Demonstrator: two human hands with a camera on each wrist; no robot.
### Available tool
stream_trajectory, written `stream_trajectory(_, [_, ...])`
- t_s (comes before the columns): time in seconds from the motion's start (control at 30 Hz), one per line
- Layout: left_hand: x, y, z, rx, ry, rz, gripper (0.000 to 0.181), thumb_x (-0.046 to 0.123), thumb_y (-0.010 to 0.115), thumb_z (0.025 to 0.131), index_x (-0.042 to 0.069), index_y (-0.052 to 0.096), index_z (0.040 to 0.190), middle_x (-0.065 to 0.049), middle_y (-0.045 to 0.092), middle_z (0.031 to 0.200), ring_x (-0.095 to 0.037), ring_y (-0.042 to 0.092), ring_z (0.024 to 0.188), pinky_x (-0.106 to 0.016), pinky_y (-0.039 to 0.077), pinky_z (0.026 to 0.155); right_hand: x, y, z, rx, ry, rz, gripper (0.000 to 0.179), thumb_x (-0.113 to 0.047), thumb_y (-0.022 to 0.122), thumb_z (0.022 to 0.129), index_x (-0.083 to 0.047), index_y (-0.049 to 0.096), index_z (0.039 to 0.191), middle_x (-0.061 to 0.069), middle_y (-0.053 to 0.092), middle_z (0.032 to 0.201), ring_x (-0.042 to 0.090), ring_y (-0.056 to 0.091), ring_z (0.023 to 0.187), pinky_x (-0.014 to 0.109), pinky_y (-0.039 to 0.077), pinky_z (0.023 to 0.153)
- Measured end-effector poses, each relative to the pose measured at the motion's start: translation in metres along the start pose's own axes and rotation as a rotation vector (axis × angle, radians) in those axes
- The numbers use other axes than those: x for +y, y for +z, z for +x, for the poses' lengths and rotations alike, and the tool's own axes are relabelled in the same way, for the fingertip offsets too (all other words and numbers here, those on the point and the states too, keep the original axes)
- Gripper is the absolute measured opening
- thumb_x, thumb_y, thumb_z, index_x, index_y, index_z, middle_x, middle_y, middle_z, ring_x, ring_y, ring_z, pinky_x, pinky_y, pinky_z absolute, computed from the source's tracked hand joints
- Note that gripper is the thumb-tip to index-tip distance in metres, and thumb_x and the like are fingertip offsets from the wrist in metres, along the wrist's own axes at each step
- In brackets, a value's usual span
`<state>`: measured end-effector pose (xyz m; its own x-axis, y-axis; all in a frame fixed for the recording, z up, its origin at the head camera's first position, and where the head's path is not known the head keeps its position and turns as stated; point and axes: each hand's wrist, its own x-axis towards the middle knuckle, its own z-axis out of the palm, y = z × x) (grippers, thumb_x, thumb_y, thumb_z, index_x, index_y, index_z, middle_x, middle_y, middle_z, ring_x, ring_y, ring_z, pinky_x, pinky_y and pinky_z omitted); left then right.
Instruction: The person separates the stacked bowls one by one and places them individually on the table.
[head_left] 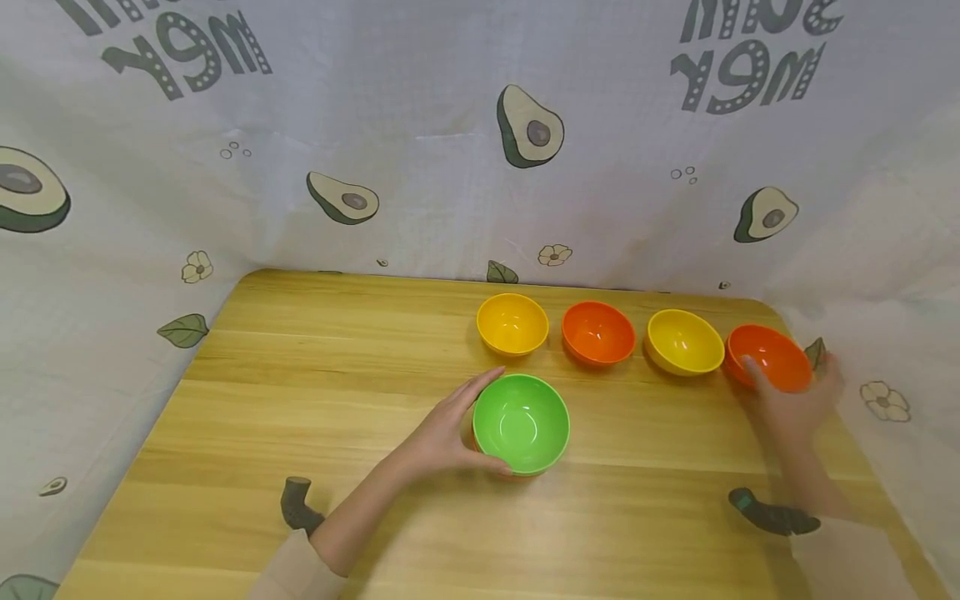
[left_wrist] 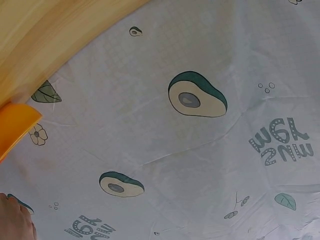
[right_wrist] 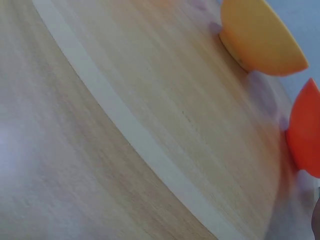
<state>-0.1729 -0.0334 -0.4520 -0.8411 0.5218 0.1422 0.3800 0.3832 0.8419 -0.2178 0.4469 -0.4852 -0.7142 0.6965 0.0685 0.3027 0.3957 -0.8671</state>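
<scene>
Orange bowl at the frame's right, probably light, stiff and slick, suits a rim grip; the right hand holds it; the left hand clasps the central green bowl.

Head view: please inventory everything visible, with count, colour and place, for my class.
Green bowl: one, green, near centre, orange edge beneath.
Yellow bowls: two, yellow, back row, first and third from left.
Orange bowls: two, orange, back row, second and fourth.
Table: one, wood-coloured, under bowls.
Printed cloth: count unclear, whitish, behind and beside table.
Curved pieces: two, dark, lower left, lower right.
Sleeves: two, pale, bottom edge.
Left hand: one, gripping green bowl.
Right hand: one, gripping rightmost orange bowl.
</scene>
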Motion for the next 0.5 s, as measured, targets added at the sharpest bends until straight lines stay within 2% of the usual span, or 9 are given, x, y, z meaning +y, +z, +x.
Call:
stream_trajectory(0.17, [0.001,-0.001,0.001,-0.010,0.007,0.004,0.110,0.044,0.086,0.056,0.037,0.021,0.145,0.004,0.036,0.144,-0.020,0.036,0.131,-0.051,0.034,0.103,-0.007,-0.001,-0.019,0.065,-0.091,0.097,0.080,-0.037,0.065,0.083,-0.024,0.017,0.146,-0.005,0.012,0.151,0.010,0.009,0.139,0.026,0.004,0.114])
stream_trajectory(0.3, [0.001,-0.001,0.000,-0.014,0.005,0.004,0.110,0.044,0.086,0.056,0.040,0.020,0.144,0.003,0.035,0.145,-0.020,0.036,0.131,-0.051,0.034,0.102,-0.018,0.003,-0.034,0.117,-0.154,0.172,0.071,-0.031,0.064,0.085,-0.020,0.027,0.144,-0.002,0.025,0.148,0.010,0.018,0.136,0.021,0.009,0.112])
stream_trajectory(0.43, [0.002,-0.002,0.000,-0.009,0.005,-0.002,0.110,0.043,0.086,0.057,0.042,0.019,0.143,0.002,0.036,0.145,-0.021,0.036,0.130,-0.051,0.034,0.102,-0.035,0.010,-0.046,0.133,-0.240,0.223,0.064,-0.027,0.063,0.086,-0.016,0.034,0.141,-0.001,0.033,0.144,0.009,0.025,0.134,0.017,0.014,0.111])
stream_trajectory(0.5, [0.002,-0.002,-0.001,-0.006,0.011,-0.004,0.110,0.043,0.086,0.057,0.041,0.018,0.144,0.001,0.036,0.145,-0.021,0.037,0.130,-0.051,0.034,0.102,-0.043,0.016,-0.053,0.122,-0.300,0.292,0.062,-0.023,0.063,0.086,-0.010,0.036,0.140,0.003,0.035,0.143,0.012,0.028,0.132,0.018,0.016,0.111])
